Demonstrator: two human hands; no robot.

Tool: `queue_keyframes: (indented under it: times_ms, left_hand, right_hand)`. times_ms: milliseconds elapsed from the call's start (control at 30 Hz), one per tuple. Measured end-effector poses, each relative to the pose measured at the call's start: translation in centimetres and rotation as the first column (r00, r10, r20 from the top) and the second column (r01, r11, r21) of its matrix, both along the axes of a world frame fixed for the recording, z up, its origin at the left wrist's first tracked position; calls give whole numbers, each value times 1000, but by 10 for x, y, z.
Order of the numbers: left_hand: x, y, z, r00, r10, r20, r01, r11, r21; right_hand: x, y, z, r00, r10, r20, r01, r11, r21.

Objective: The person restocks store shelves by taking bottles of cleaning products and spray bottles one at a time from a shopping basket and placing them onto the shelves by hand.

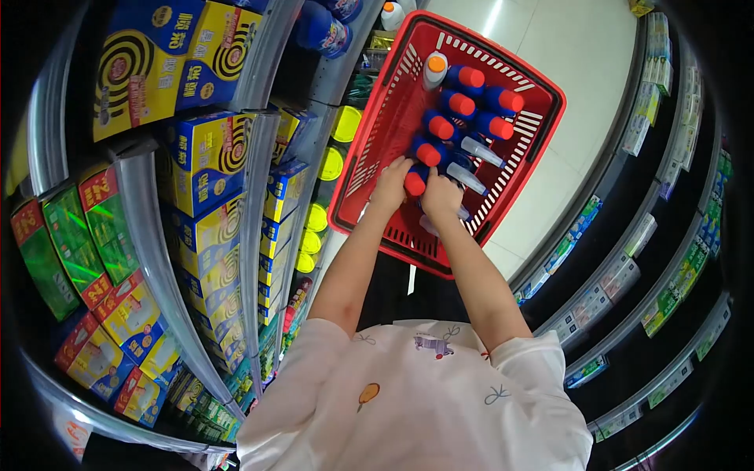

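Observation:
A red plastic basket [542, 149] holds several blue cans with red caps [458, 104], some slim bottles with clear caps [468, 179] and a white bottle with an orange cap [434, 71]. In the near part of the basket, my left hand [389, 187] is at the left side of one red-capped blue can [415, 182], fingers curled against it. My right hand [442, 196] closes on the same can from the right, its fingers pointing down. The can's lower part and some of my fingertips are hidden.
Shelves on the left carry yellow-and-blue boxes [208, 161], green boxes [75, 235] and yellow-lidded containers [331, 163]. Dark shelves with price-label strips [609, 286] curve along the right. Pale floor tiles [585, 94] show beside the basket.

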State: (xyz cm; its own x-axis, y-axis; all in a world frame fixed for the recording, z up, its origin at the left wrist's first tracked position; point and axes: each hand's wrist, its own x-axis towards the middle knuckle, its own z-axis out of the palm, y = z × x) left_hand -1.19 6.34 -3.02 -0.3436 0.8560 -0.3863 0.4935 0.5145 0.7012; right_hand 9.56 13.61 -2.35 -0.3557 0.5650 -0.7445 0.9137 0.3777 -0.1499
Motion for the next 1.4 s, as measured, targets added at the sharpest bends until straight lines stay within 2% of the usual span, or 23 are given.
queue_keyframes:
  times_ms: [133, 167, 200, 267, 333, 367, 400, 467, 533, 600, 733, 800, 900, 933, 1000, 1033, 1100, 1167, 1233, 1267, 1333, 1367, 1400]
  left_hand:
    - [-7, 1, 0, 998, -42, 52, 43, 999, -14]
    - [-7, -2, 2, 998, -52, 36, 50, 998, 43]
    - [-4, -6, 0, 998, -55, 21, 54, 998, 32]
    - [5, -13, 6, 999, 25, -38, -19, 988, 154]
    - [2, -12, 24, 998, 29, 52, -38, 985, 170]
    - [1, -16, 29, 1000, 17, 18, -20, 973, 230]
    - [-2, -18, 33, 1000, 7, -26, 1, 958, 288]
    - [-9, -22, 52, 999, -22, -38, 33, 940, 339]
    - [-14, -21, 120, 999, -28, 24, 19, 951, 308]
    - [-15, -32, 144, 1000, 6, -5, -3, 892, 451]
    - [-20, -56, 242, 992, 5, 129, -86, 771, 631]
    - [-19, -77, 298, 989, 49, 136, -128, 732, 669]
    - [-18, -112, 376, 891, 64, 449, -378, 654, 656]
    - [-18, -126, 397, 912, 80, 402, -368, 596, 714]
    - [-16, -161, 435, 941, 114, 318, -332, 481, 811]
    - [-14, -180, 458, 934, 132, 332, -357, 405, 842]
    - [-16, -219, 494, 905, 159, 394, -423, 248, 872]
    - [-19, -258, 514, 857, 164, 489, -502, 48, 863]
    - [-16, -297, 536, 787, 105, 608, -594, -137, 793]
    - [-11, -316, 549, 739, 53, 671, -650, -202, 732]
    - [-21, -351, 562, 741, 88, 666, -633, -239, 736]
    - [-26, -364, 570, 732, 130, 669, -636, -222, 739]
    - [-30, -372, 580, 722, 159, 673, -632, -246, 735]
  right_hand:
    - [-9, 3, 19, 995, 52, 84, -54, 998, 21]
    - [-5, 0, 11, 995, 31, 93, -33, 999, 13]
    - [-1, -5, 9, 996, 67, 58, -71, 994, 79]
    - [11, -14, 7, 990, 140, -11, -133, 964, 232]
    - [16, -17, 13, 973, 151, -174, -105, 963, 250]
    - [19, -16, 17, 951, 80, -297, -29, 984, 175]
    - [19, -15, 20, 909, 7, -416, 32, 996, 86]
    - [26, -16, 38, 707, 59, -705, 84, 982, 167]
    - [25, -11, 81, 637, 0, -771, 68, 996, 56]
    - [28, -11, 108, 508, 28, -861, 56, 996, 65]
    - [26, -3, 208, 315, 52, -947, -91, 996, 25]
    - [22, -6, 268, 310, 145, -940, -138, 985, 107]
    - [4, -27, 365, 208, 160, -965, -220, 969, 113]
    - [-1, -33, 391, 201, 158, -967, -259, 960, 103]
    - [-17, -52, 446, 38, 361, -932, -358, 876, 324]
    - [-27, -67, 479, -104, 483, -869, -391, 784, 483]
    - [-47, -105, 541, -345, 592, -728, -373, 626, 685]
    - [-64, -139, 574, -424, 640, -641, -345, 540, 768]
    - [-76, -163, 593, -381, 719, -581, -347, 472, 811]
    - [-85, -172, 600, -404, 720, -564, -369, 436, 821]
    - [-102, -188, 610, -446, 720, -532, -416, 360, 835]
    - [-109, -199, 615, -491, 706, -510, -367, 364, 856]
    - [-117, -210, 622, -468, 691, -551, -427, 369, 826]
